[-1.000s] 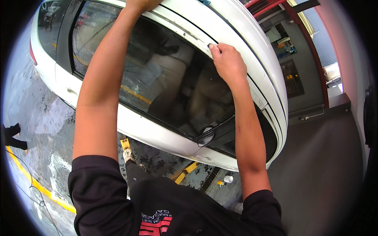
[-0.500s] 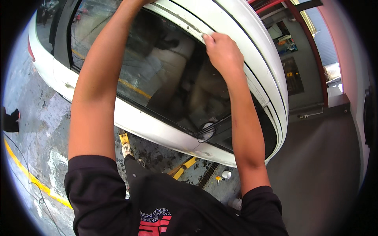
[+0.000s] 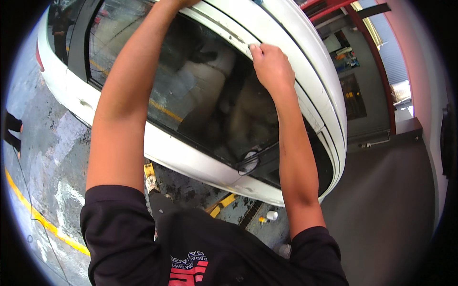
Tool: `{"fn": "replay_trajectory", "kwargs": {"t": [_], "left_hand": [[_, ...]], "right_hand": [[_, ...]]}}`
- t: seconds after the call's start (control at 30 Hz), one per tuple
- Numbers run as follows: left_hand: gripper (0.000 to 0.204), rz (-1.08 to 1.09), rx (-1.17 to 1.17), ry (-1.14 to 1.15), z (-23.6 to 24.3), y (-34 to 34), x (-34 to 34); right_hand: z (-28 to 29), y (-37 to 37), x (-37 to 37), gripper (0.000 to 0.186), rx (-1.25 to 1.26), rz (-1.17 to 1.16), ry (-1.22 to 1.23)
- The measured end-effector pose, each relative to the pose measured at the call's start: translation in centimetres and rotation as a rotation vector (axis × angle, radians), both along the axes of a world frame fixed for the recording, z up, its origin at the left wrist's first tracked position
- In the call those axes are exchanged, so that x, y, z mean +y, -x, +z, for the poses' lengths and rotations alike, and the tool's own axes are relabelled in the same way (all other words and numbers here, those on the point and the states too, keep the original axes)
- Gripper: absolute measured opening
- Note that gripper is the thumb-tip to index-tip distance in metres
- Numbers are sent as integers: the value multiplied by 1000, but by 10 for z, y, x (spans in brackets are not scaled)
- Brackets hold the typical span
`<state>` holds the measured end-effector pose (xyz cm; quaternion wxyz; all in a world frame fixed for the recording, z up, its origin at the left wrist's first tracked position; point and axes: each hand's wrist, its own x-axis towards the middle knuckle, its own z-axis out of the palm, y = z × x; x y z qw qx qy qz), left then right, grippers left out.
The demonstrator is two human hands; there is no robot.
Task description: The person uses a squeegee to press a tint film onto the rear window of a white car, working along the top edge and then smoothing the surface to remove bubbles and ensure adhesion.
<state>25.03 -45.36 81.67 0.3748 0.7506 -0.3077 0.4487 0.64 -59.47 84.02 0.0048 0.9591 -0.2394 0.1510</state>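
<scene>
A white car [image 3: 167,148] stands before me with a dark side window [image 3: 210,95] facing my arms. My right hand [image 3: 273,66] is closed at the upper door frame, its thumb pressed on the pale trim strip [image 3: 229,34] above the glass. Whatever the curled fingers hold is hidden. Farther left along the same roof edge, my left hand [image 3: 187,3] is mostly cut off by the upper rim of the view, and its fingers do not show. Dirty dark marks run along the strip between the two hands.
Below the car are yellow metal arms [image 3: 223,205], a floor drain grate [image 3: 250,213] and a white cup-like item [image 3: 272,215]. A person's dark-clothed legs [image 3: 12,131] and a cable [image 3: 31,200] show at the left. A dark grey wall [image 3: 386,190] rises at the right.
Both hands keep about the same places along the roof edge while the view shifts slightly. The other person's legs at the far left have changed position.
</scene>
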Motion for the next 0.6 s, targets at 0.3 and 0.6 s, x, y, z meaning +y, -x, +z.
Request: {"fn": "replay_trajectory", "kwargs": {"t": [0.3,0.6], "left_hand": [[24,-10,10,-8,1,2,0],[23,-30,-50,1,-4,-1,-2]], "right_hand": [[-9,-2,3,48,-47,9,-14],[-14,-14,19,42,-1,17,96]]}}
